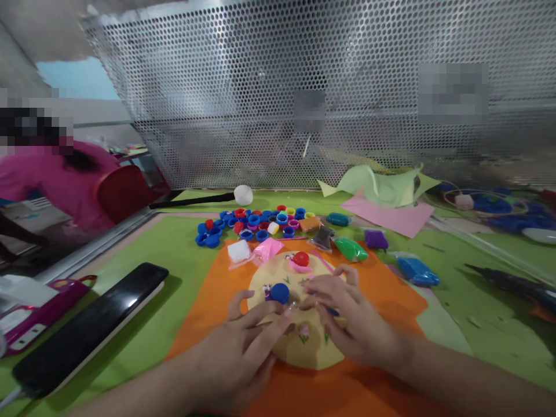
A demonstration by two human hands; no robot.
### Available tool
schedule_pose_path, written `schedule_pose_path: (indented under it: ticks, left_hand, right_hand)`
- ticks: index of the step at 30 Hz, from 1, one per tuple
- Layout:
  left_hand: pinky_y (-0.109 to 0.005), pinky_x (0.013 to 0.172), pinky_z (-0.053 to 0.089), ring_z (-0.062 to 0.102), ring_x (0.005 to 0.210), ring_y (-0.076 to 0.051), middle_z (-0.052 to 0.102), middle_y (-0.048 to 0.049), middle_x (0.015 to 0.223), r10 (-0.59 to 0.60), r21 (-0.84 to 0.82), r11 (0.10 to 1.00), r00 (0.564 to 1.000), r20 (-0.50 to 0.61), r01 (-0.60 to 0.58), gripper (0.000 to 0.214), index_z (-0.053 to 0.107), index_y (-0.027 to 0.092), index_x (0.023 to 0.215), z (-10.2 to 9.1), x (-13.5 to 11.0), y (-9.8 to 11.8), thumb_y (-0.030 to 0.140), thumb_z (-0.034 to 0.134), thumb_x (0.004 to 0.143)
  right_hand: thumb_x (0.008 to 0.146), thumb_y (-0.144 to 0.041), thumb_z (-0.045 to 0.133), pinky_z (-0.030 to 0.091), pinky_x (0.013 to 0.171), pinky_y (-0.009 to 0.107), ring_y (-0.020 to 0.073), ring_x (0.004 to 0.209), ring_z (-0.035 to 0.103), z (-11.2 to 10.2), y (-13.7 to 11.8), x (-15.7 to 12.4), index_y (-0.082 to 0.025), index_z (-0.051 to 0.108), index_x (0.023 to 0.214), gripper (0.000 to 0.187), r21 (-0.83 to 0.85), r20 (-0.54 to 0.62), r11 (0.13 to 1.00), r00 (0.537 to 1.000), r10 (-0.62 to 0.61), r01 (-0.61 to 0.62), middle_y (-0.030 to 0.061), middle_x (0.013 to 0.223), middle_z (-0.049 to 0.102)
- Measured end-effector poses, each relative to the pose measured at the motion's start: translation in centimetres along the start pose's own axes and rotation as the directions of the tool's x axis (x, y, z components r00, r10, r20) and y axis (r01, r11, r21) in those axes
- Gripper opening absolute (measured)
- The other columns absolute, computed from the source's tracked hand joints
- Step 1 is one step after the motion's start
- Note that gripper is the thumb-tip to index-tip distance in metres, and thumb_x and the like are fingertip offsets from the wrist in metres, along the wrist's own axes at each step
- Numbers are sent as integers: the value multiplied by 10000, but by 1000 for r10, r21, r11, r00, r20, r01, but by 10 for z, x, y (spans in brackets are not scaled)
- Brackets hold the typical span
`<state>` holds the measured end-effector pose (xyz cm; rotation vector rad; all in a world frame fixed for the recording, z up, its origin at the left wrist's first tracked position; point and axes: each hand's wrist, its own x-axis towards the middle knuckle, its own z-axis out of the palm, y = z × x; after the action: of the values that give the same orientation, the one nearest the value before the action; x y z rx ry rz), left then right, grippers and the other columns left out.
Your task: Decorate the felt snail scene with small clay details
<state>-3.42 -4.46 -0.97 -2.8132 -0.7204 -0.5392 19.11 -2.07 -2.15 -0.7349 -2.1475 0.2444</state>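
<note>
A round pale yellow disc [319,356] lies on an orange sheet [204,324], decorated with small flowers and leaves. On it sit a snail with a red bottle-cap shell [301,259] and one with a blue bottle-cap shell [280,293]. My left hand [243,341] rests over the disc's left side, fingers apart, its fingertips by the blue cap. Over the right side, my right hand [347,313] has bent fingers drawn together near a small brownish piece at the disc's middle. What they pinch is too small to make out. Part of a dark blue thing shows under that hand.
Several coloured bottle caps [262,236] lie beyond the disc, beside packets of modelling clay, including a green packet [351,249] and a blue packet [417,270]. A black power bank [91,324] lies left; a glue gun [516,284] lies right. A person in pink [65,179] sits left.
</note>
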Motion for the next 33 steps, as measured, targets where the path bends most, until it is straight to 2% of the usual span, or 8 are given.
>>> schedule_pose_path:
  ticks: [2,4,8,14,20,25,29,33]
  left_hand:
    - [-549,973,324,543,1068,-267,683,-100,962,-13,-8,1000,1000,-11,13,495,328,57,1258,0,0,-1,65,383,766]
    - [-548,990,306,530,1091,-261,671,-110,1006,-36,-14,999,999,21,37,542,260,65,1300,0,0,-2,63,380,772]
    - [-572,1002,269,474,1152,-270,651,-104,1066,-87,-85,992,989,123,98,726,-36,72,1373,1,-3,-7,88,374,774]
    - [-563,1063,90,448,1182,-245,646,-28,1093,-121,-161,977,986,114,139,788,-102,157,1382,2,-4,-10,74,369,756]
    - [-523,1039,234,485,1156,-252,658,-41,1069,-67,-132,987,985,159,88,817,-152,147,1374,-4,-1,-7,65,384,762]
    - [-593,1003,254,464,1174,-284,655,-50,1073,-64,-152,984,984,168,90,817,-137,142,1378,-2,-3,-8,67,385,754]
    - [-563,974,333,461,1179,-280,648,-73,1084,-65,-150,985,985,159,89,824,-142,132,1376,0,-4,-8,69,394,754]
    - [-584,981,308,451,1189,-288,655,-65,1072,-75,-155,983,981,179,103,829,-158,141,1373,-2,-3,-6,61,383,750]
  right_hand:
    - [840,-75,365,265,868,419,176,839,607,0,4,1,-199,414,1109,300,62,-20,990,992,127,-126,2,834,665]
    - [863,-96,349,279,841,415,188,844,608,0,9,3,-209,462,1022,225,93,-39,974,977,209,-205,3,816,665]
    - [879,-131,344,291,825,406,217,948,576,1,16,6,-222,501,846,185,113,-68,959,961,269,-261,0,746,651]
    - [880,-146,338,309,823,399,222,996,538,6,23,5,-228,482,876,165,160,-78,936,941,329,-314,2,710,632]
    - [871,-140,351,301,832,404,221,990,543,8,26,4,-219,466,924,149,198,-47,916,930,364,-348,-7,706,636]
    - [860,-132,361,298,827,402,199,847,586,10,28,3,-219,446,945,148,230,-26,901,923,383,-368,-25,691,630]
    - [865,-133,350,338,782,376,181,775,596,11,28,3,-221,424,994,174,259,-5,890,920,391,-376,-33,680,622]
    - [863,-139,349,320,803,389,187,771,596,10,27,4,-215,439,972,160,241,-6,888,914,405,-392,-16,693,630]
